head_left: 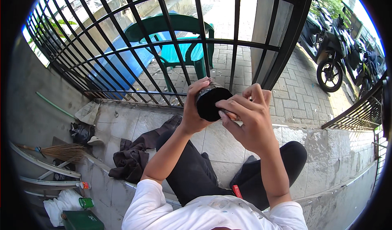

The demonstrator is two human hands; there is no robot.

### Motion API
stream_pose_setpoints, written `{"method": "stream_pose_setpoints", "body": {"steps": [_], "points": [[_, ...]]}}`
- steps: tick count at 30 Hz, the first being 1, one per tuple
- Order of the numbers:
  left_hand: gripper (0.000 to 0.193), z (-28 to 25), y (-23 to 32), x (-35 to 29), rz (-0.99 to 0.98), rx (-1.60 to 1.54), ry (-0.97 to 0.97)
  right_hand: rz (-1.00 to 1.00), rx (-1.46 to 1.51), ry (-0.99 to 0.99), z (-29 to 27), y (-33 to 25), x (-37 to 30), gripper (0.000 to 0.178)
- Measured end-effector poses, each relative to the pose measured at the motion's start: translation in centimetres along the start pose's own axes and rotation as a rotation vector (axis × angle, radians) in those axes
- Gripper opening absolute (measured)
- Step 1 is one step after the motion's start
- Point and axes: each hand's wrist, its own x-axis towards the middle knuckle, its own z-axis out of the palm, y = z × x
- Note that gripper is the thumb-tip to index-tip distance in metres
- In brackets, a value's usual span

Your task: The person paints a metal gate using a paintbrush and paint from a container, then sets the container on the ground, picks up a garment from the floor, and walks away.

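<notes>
In front of me, above my legs, my left hand [195,111] wraps round a cylinder-shaped thing with a flat or open black round face [211,105]. Its side looks greyish and worn where it shows past my fingers. My right hand [249,119] is closed in a pinch at the right edge of that black face. Between those fingers shows a small orange-brown thing [232,115], mostly hidden by my palm and too covered to name. Whether the black face is hollow cannot be made out.
A black barred gate [196,42] stands ahead, with a green plastic chair [179,52] behind it. Dark cloth [130,160] lies on the tiles left of my knee. Further left are a straw broom [61,151] and a green box [83,220]. Motorbikes [332,46] stand outside, right.
</notes>
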Motion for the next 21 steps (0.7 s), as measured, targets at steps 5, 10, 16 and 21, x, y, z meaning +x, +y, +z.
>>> {"method": "stream_pose_setpoints", "body": {"steps": [5, 10, 16, 21], "points": [[0.101, 0.0, 0.2, 0.5, 0.114, 0.124, -0.117, 0.153, 0.189, 0.234, -1.5, 1.1, -0.9, 0.025], [0.093, 1.1, 0.6, -0.5, -0.044, 0.025, -0.239, 0.582, 0.899, 0.473, -0.5, 4.1, -3.5, 0.014], [0.082, 2.4, -0.4, -2.0, -0.535, -0.078, -0.264, 0.743, 1.314, 0.775, -0.4, 9.3, -6.0, 0.015], [0.073, 2.9, 0.5, -1.7, -0.599, -0.180, -0.152, 0.819, 1.515, 1.395, 3.0, 17.0, -7.3, 0.017]]}}
